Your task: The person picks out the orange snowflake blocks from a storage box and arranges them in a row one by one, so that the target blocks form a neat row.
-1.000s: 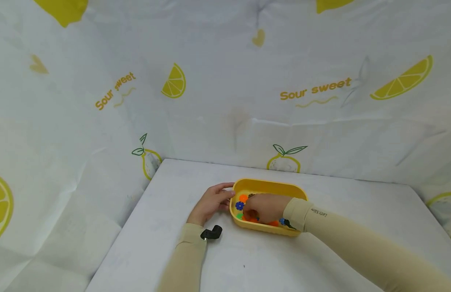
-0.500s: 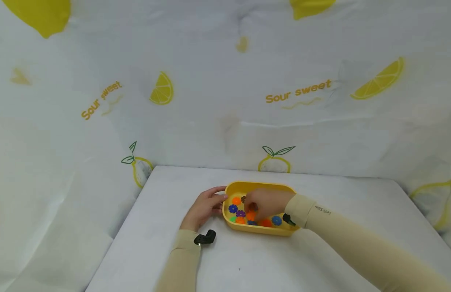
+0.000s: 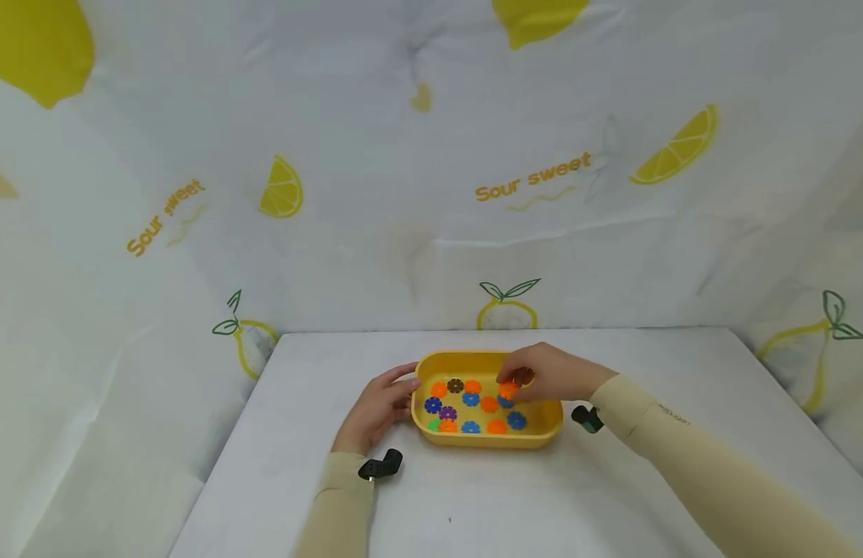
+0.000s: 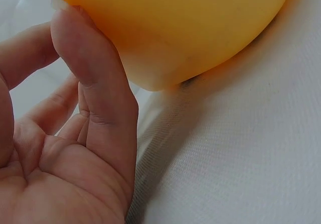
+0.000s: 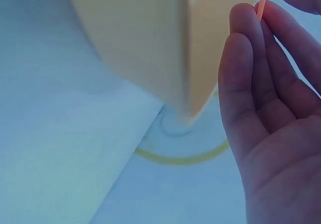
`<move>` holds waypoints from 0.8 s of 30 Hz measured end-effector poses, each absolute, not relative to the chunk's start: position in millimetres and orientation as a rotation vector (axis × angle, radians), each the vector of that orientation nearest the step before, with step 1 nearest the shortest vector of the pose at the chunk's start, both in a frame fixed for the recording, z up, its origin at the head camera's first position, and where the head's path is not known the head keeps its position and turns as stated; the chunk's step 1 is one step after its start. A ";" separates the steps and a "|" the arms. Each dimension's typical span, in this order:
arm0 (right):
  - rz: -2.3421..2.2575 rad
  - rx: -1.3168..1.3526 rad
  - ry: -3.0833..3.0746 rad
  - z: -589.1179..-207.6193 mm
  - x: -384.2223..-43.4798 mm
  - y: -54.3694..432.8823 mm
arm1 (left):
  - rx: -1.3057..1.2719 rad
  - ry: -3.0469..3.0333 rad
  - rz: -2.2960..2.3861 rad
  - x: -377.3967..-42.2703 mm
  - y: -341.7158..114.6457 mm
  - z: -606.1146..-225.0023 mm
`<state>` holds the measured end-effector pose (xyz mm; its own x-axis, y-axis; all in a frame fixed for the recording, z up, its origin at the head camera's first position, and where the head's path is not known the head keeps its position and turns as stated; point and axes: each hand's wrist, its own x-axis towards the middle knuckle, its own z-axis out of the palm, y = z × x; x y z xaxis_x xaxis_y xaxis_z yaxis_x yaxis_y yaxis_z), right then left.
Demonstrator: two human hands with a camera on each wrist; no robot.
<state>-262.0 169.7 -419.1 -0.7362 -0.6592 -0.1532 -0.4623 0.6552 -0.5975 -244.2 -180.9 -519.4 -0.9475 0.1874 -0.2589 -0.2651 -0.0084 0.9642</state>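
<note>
A yellow oval-ended tray [image 3: 473,440] stands on the white table with several notched, snowflake-shaped plastic discs in it. My left hand [image 3: 378,403] holds the tray's left end, thumb tip at the rim; in the left wrist view the thumb [image 4: 88,58] lies against the yellow wall. Over the tray's right part, my right hand [image 3: 553,370] pinches an orange disc [image 3: 508,390] between thumb and fingers. That disc shows edge-on as a thin orange strip [image 5: 262,2] in the right wrist view. Just below it in the head view is a blue disc [image 3: 505,402].
Among the discs lying in the tray are a brown disc [image 3: 455,385], a purple disc [image 3: 448,414] and a green disc [image 3: 433,425], with more orange and blue ones. A white lemon-print cloth [image 3: 375,263] hangs behind the table.
My right hand has lifted from among the discs and moved right, with an orange disc pinched in its fingers. More discs show. The left hand stays at the tray; the head view has shifted.
</note>
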 end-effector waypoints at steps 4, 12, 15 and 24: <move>-0.909 -0.818 2.564 -422.7 -254.4 201.0 | -0.086 1.939 2.056 -242.3 -179.0 -520.7; -1.055 -0.544 2.729 -444.2 -234.6 256.0 | -0.081 1.900 2.063 -238.0 -176.0 -520.4; -1.059 -0.432 2.754 -452.8 -227.1 268.8 | -0.093 1.902 2.063 -236.8 -176.0 -521.0; -1.091 -0.272 2.781 -475.6 -214.7 284.3 | -0.104 1.864 2.084 -236.5 -175.5 -522.1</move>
<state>-214.7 284.3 -475.6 -0.9735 -0.2190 -0.0655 -0.1161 0.7206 -0.6836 -236.5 -175.5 -522.1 -0.9389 0.2026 -0.2783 -0.2990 -0.0798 0.9509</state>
